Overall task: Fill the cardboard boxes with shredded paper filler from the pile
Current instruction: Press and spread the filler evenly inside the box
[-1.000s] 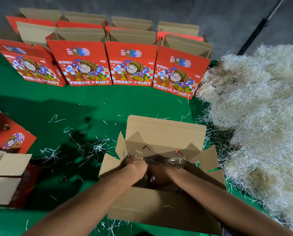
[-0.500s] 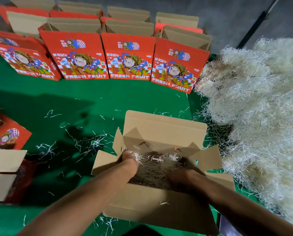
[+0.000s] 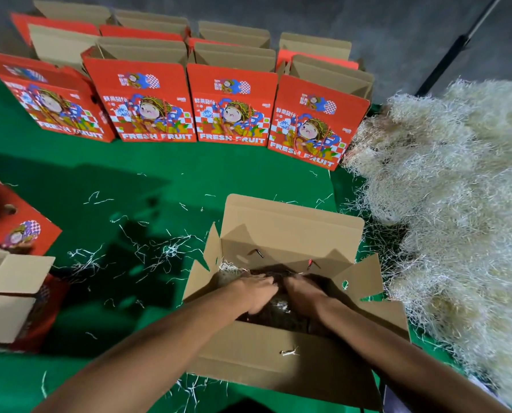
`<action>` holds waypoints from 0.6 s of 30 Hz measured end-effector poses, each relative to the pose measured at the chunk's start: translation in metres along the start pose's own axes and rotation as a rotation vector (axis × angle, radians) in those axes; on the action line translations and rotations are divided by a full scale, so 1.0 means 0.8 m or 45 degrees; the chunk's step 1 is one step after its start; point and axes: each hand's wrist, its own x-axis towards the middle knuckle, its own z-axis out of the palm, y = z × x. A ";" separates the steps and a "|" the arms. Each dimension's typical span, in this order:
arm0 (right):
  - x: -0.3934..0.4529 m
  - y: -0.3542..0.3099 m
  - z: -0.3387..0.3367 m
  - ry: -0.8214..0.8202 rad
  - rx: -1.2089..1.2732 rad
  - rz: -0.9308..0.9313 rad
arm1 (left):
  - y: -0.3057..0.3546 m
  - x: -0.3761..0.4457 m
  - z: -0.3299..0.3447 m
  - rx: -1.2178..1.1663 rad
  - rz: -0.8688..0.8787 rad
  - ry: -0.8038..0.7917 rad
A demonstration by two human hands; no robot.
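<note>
Two hands, left (image 3: 257, 290) and right (image 3: 303, 292), flat-fingered, pressing light, springy shredded paper filler (image 3: 274, 307) down inside open cardboard box (image 3: 290, 368) at bench's near edge.

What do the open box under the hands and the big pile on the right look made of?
Open box: plain brown cardboard, matte, with creased fold lines. Pile: thin pale shredded strands, likely paper, dry and tangled.
</note>
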 end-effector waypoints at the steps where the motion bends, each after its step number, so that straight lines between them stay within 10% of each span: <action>1: -0.001 0.002 -0.001 -0.020 0.135 0.025 | 0.000 0.002 0.002 -0.052 -0.010 0.003; 7: -0.011 -0.007 -0.008 0.040 0.450 -0.063 | 0.002 0.017 -0.006 -0.170 -0.079 0.114; 18: -0.018 -0.002 -0.003 -0.087 -0.736 -0.258 | -0.013 0.021 -0.003 0.400 -0.023 -0.100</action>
